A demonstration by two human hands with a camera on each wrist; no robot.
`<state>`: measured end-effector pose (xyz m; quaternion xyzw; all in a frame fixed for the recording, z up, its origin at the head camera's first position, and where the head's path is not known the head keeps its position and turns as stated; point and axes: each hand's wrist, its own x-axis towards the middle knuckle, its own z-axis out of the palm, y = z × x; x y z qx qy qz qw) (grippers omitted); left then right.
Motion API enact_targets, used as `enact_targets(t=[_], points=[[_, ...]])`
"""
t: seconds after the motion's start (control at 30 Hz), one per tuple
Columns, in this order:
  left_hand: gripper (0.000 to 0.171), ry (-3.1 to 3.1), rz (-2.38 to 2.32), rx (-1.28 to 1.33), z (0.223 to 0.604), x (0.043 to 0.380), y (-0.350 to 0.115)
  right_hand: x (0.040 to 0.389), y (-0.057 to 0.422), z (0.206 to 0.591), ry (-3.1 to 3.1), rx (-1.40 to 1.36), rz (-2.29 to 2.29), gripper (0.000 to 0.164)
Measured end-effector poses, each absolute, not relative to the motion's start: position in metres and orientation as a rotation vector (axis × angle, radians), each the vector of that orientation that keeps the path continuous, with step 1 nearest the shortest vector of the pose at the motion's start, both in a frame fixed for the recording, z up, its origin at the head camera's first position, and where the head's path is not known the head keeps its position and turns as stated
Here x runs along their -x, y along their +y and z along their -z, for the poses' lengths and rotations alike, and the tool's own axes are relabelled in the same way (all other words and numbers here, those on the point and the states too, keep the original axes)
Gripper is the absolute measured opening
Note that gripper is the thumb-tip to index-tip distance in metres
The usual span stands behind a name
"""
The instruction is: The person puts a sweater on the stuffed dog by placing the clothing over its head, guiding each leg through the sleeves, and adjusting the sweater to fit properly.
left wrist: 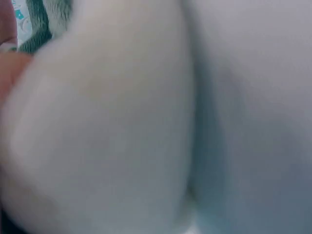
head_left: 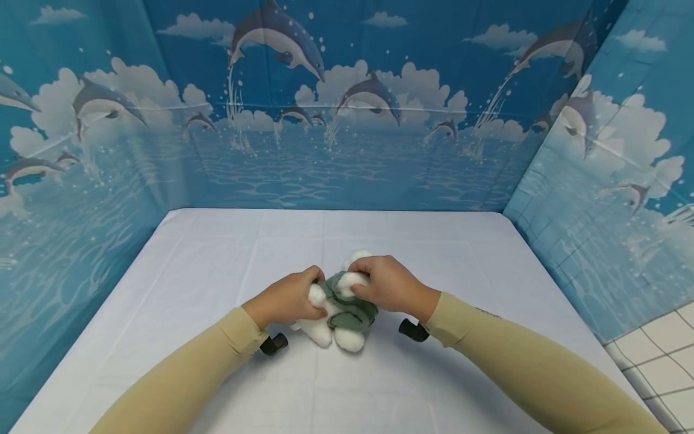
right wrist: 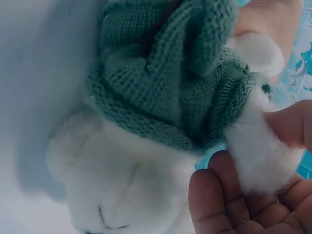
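A white plush animal point(head_left: 349, 340) in a green knitted sweater point(head_left: 352, 314) lies on the table between my hands. My left hand point(head_left: 290, 296) grips it on the left side, thumb toward me. With thumb and fingers, my right hand point(head_left: 391, 284) pinches a white paw point(right wrist: 261, 151) that sticks out of the sweater. The right wrist view shows the plush head point(right wrist: 131, 190) with dark stitched lines, the sweater folded and bunched above it. Blurred white plush point(left wrist: 107, 122) fills much of the left wrist view, a fingertip at its left edge.
A white cloth covers the table point(head_left: 217, 253). Blue curtains point(head_left: 347, 157) printed with dolphins stand along the back and both sides. Black wrist-camera pieces point(head_left: 414, 330) hang under the cuffs. White tiles point(head_left: 661, 349) show at the lower right.
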<state>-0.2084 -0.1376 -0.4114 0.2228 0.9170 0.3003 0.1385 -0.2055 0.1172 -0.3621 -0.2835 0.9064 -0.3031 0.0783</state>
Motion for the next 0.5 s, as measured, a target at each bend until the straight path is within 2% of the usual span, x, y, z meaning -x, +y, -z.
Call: enact_targets(t=[0.3, 0.43, 0.5], points=[[0.042, 2.980, -0.791, -0.843, 0.401, 0.206, -0.122, 0.208, 0.129, 0.346, 2.650, 0.894, 0.854, 0.010], [0.033, 3.137, -0.692, -1.086, 0.399, 0.207, -0.117, 0.212, 0.134, 0.335, 2.658, 0.900, 0.836, 0.014], [0.028, 3.211, -0.594, -1.257, 0.401, 0.208, -0.114, 0.213, 0.135, 0.333, 2.752, 0.991, 0.754, 0.019]])
